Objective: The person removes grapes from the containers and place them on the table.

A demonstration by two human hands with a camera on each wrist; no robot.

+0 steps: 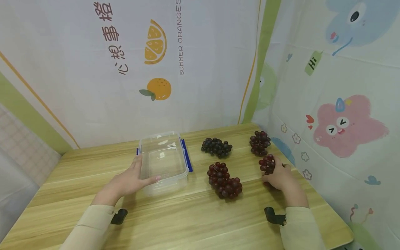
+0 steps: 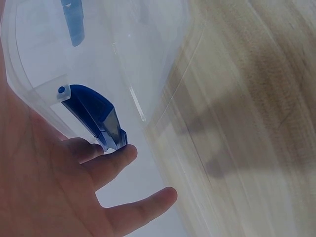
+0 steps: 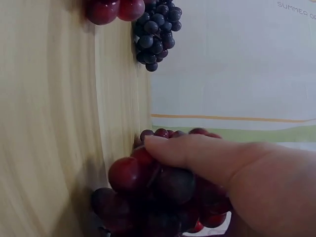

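A clear plastic container (image 1: pixel 164 178) with blue side latches stands left of centre on the table. My left hand (image 1: pixel 128 180) rests against its near left corner, thumb along the front rim, fingers extended along the left side. In the left wrist view, fingertips touch or lie close beside a blue latch (image 2: pixel 96 111). At the right, my right hand (image 1: pixel 279 175) grips a bunch of red grapes (image 1: pixel 266 164) from above. The right wrist view shows the thumb (image 3: pixel 182 150) pressed on those grapes; the other fingers are hidden.
A two-lobed bunch of red grapes (image 1: pixel 229 187) lies right of the container. Dark grapes (image 1: pixel 216 147) lie behind it, and another reddish bunch (image 1: pixel 260 143) sits near the back right edge. Printed cloth (image 1: pixel 200 104) hangs behind the wooden table (image 1: pixel 187 222) and along its right side.
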